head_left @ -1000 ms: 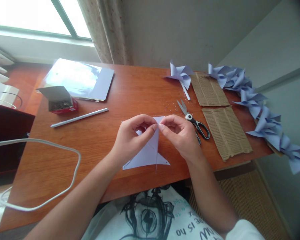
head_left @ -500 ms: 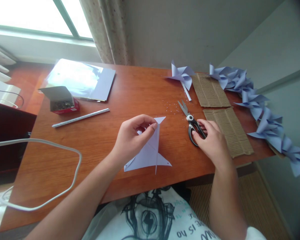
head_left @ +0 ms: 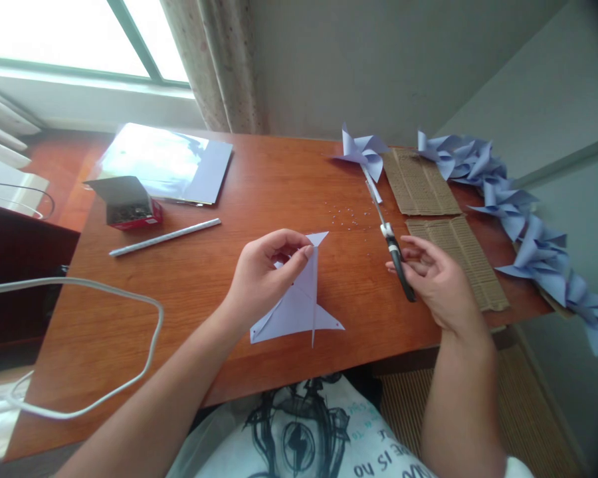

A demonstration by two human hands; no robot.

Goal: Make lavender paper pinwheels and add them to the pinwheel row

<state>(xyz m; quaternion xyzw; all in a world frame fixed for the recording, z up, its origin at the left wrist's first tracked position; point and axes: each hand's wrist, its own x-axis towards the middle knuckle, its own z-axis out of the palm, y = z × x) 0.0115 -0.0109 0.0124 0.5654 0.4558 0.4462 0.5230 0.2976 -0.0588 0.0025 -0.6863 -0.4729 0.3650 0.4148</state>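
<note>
1 open red cardboard box (head_left: 138, 218) at left on the reddish-brown wooden table (head_left: 279, 179), with 1 slim whitish rod (head_left: 165, 238) just beside it. Near the front edge, pinched firmly at the top by the left hand (head_left: 266, 269), 1 white paper sheet with pointed corners (head_left: 299, 309). Rightward, black-handled metal scissors (head_left: 395, 255), grasped at the handles by the right hand (head_left: 441, 282) (blades pointing away). Farther right, 2 brown corrugated cardboard pieces (head_left: 421, 184) and several pale-blue paper pinwheels (head_left: 538, 244).

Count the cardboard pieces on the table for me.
2 plainly visible: the far piece, beside the lone pinwheel, and the near piece, beside the right hand. More may be hidden under the pinwheel row.
</note>
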